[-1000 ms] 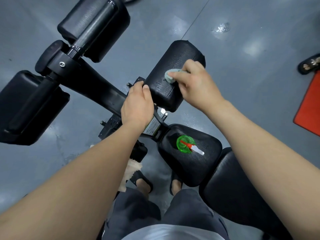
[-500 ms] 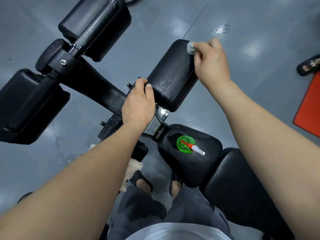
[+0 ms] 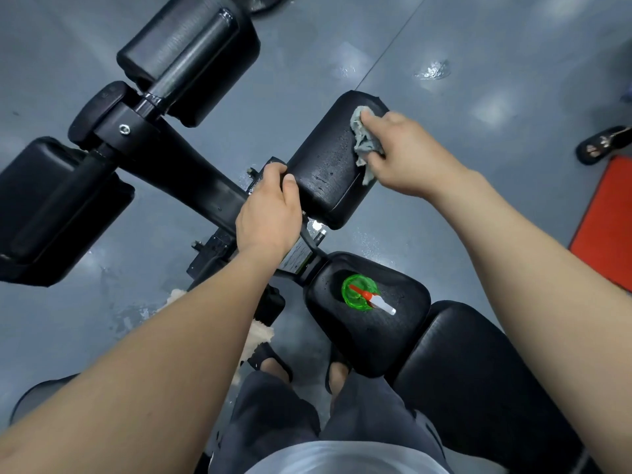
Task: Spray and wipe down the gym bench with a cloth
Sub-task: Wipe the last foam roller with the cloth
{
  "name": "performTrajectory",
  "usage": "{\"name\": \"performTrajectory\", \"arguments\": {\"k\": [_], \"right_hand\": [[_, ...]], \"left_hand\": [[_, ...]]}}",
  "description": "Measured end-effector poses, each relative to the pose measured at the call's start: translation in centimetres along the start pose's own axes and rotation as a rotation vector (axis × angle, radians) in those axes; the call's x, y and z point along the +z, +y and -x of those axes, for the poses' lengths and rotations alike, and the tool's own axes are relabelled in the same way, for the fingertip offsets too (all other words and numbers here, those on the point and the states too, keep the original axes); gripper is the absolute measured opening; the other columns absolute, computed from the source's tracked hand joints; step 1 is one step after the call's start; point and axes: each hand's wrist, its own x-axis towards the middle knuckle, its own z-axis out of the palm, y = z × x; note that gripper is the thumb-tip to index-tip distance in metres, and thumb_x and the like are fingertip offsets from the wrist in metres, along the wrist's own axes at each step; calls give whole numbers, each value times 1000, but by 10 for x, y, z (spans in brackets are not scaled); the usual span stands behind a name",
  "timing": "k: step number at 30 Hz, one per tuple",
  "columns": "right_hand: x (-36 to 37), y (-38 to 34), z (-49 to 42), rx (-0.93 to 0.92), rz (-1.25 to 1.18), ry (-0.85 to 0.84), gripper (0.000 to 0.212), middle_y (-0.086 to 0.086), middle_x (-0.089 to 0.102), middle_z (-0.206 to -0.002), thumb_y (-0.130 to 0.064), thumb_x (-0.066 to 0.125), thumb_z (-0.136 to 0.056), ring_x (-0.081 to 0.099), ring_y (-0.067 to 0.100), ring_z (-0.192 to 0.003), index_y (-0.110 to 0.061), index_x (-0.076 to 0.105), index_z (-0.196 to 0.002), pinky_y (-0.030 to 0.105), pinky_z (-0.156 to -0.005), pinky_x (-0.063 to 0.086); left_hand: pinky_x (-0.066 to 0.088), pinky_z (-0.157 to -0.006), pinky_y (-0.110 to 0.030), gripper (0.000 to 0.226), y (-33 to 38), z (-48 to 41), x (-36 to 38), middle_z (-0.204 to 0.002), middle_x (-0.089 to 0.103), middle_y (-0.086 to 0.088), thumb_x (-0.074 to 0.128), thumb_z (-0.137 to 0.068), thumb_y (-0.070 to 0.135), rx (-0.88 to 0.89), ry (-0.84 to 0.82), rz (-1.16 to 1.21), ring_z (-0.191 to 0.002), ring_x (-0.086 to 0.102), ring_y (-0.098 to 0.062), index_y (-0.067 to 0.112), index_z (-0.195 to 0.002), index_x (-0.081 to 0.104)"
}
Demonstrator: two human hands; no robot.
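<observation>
Grey cloth [image 3: 364,142], glossy blk pad [image 3: 325,172], prob. wet

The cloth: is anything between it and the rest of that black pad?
Nothing visible. The right hand holds the grey cloth on the far right edge of the pad; the wet top is bare up to the left hand gripping the near left end. The spray bottle stands apart on the seat.

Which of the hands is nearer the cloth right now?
Right. The right hand grips the grey cloth and presses it on the far right part of the black pad. The left hand holds the pad's near left edge, apart from the cloth.
</observation>
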Motion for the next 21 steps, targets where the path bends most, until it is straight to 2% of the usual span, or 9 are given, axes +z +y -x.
{"name": "performTrajectory", "arguments": {"k": [2,4,6,9,11,16,19,21], "right_hand": [[-6,1,-2,-13,-38,53,39,10,60,-109,-30,61,-96,56,35,-108,-16,52,-132,31,-81,40],[-9,0,-3,10,-82,76,38,7,63,-117,-32,64,-96,57,31,-111,-20,56,-131,34,-87,46],[-7,1,-6,19,-65,129,30,5,57,-118,-35,64,-94,56,29,-107,-20,60,-120,39,-84,48],[-6,7,-16,16,-52,218,28,12,48,-126,-34,68,-92,49,32,-111,-8,61,-102,34,-87,42],[-5,11,-26,42,-38,249,27,16,51,-123,-28,65,-93,50,36,-112,-4,58,-104,30,-87,36],[4,11,-40,119,-97,309,38,17,58,-126,-18,61,-95,52,39,-117,-7,60,-132,28,-97,35],[16,4,-33,92,-141,337,36,15,59,-123,-7,56,-93,49,39,-114,-8,67,-127,21,-95,32],[23,-3,-26,54,-164,329,37,11,61,-122,-1,54,-91,49,36,-114,-7,69,-124,21,-97,33]], "left_hand": [[37,-80,-36,33,0,1,0,-105,66,3,27,-106,44,3,3,-6,-89,50,-19,32,-130,46],[37,-79,-36,33,1,1,0,-104,66,3,27,-106,44,4,4,-6,-89,50,-19,32,-130,46],[38,-79,-36,33,1,0,0,-105,66,4,26,-106,45,2,4,-2,-90,51,-19,32,-130,46],[38,-79,-36,33,1,0,0,-105,67,4,26,-106,45,5,0,-3,-90,51,-19,32,-130,46],[36,-79,-36,33,0,0,0,-105,65,5,27,-107,44,-2,-4,-5,-91,50,-19,32,-130,46],[37,-79,-37,31,0,-1,0,-107,66,2,27,-106,44,-5,-8,5,-91,51,-21,31,-127,46],[36,-79,-36,31,-1,-1,0,-109,66,2,27,-107,43,-4,-3,0,-90,50,-20,31,-128,47],[36,-79,-35,32,-1,0,0,-108,66,3,27,-107,42,-1,5,-2,-89,51,-20,31,-130,47]]}}
